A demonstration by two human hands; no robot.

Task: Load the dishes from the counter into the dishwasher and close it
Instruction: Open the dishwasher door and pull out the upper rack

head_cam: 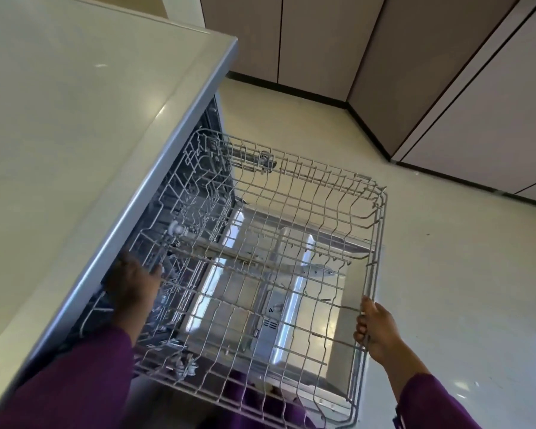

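While drawn out from under the counter [75, 119] edge, head view: upper rack [276, 258] of grey wire, empty, above the open dishwasher door [344, 366]. Front rim, toward its near corner, clasped in the curled fingers of right hand [373, 331]; at counter-side rim, left hand [133, 283], finger state not discernible. Judged step: positioning the rack before loading. Next: fetch dishes, none in view.

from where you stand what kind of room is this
Most likely a home kitchen: a pulled-out wire dishwasher rack, a pale countertop above it, and tall flat cabinet doors along the far wall.
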